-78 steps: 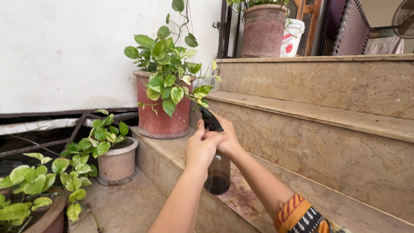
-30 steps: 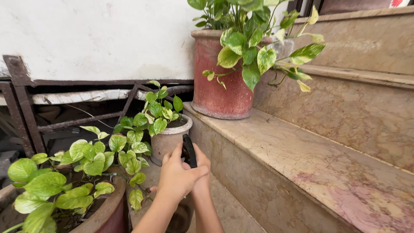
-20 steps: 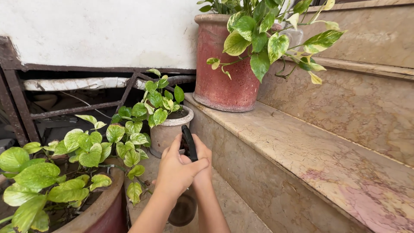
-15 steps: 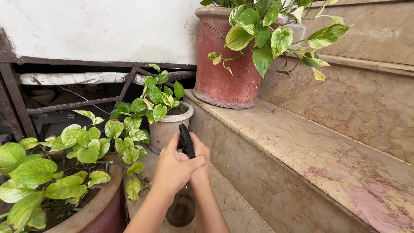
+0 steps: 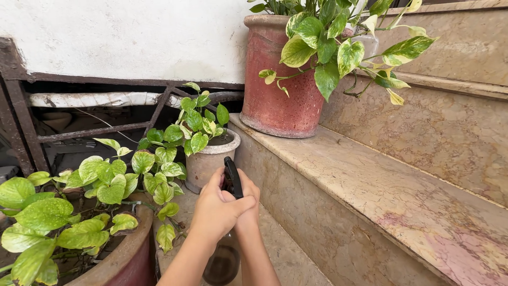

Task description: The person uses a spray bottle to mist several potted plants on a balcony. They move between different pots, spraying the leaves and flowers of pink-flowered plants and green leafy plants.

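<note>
Both my hands grip a spray bottle (image 5: 224, 262) with a black trigger head (image 5: 232, 176) and a dark clear body. My left hand (image 5: 214, 209) wraps the head from the left, and my right hand (image 5: 248, 204) clasps it from the right, partly behind the left. The nozzle points toward a small grey pot (image 5: 211, 159) of green and cream leafy vine (image 5: 193, 124) just ahead on the lower step. The bottle's lower part hangs below my wrists.
A large red clay pot (image 5: 275, 85) with a trailing vine stands on the marble step (image 5: 381, 185) above. Another red-rimmed pot (image 5: 124, 259) of broad leaves sits at the lower left. A rusty metal frame (image 5: 95, 132) and white wall lie behind.
My hands and the bottle have come down from the large red pot on the upper step to the small grey pot on the lower one. My view has shifted left and closer.
</note>
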